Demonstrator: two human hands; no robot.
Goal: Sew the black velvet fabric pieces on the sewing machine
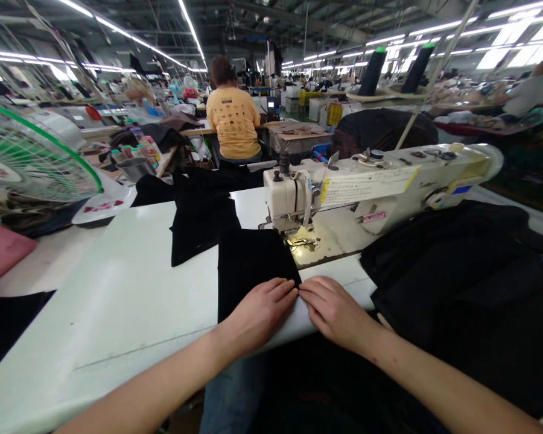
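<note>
A black fabric piece [248, 262] lies flat on the white sewing table [131, 289], just left of the presser foot [302, 242] of a cream sewing machine [371, 187]. My left hand [259, 310] rests on the fabric's near right part, fingers together and stretched toward its corner. My right hand [331, 308] lies beside it on the table, fingertips meeting the same corner; whether they pinch the edge I cannot make out. A second black piece [199, 226] lies further back on the table.
A heap of black fabric [457, 271] fills the right side. A green-rimmed fan [31, 154] stands at the left with a pink cloth [0, 250] below it. A person in a yellow shirt [233, 120] sits ahead, back turned. Two dark thread cones [373, 71] rise behind the machine.
</note>
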